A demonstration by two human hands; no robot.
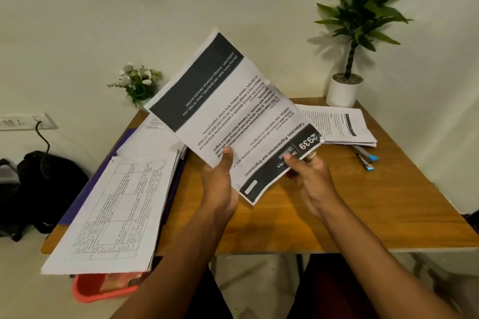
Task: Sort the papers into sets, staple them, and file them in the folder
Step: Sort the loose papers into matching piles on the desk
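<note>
Both hands, left hand (219,176) and right hand (308,176), grip a paper set (228,111) (printed upside down).

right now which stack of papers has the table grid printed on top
The big stack at the left, overhanging the table's near edge. The held papers and the small stack by the white pot show dark header bands instead.

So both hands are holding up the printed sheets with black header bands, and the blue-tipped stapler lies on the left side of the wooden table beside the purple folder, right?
Not quite. The head view shows the blue-tipped stapler on the right side of the wooden table, near the smaller stack of printed papers, away from the purple folder. The rest stands: the left hand and right hand hold up the printed sheets with black header bands.
</note>
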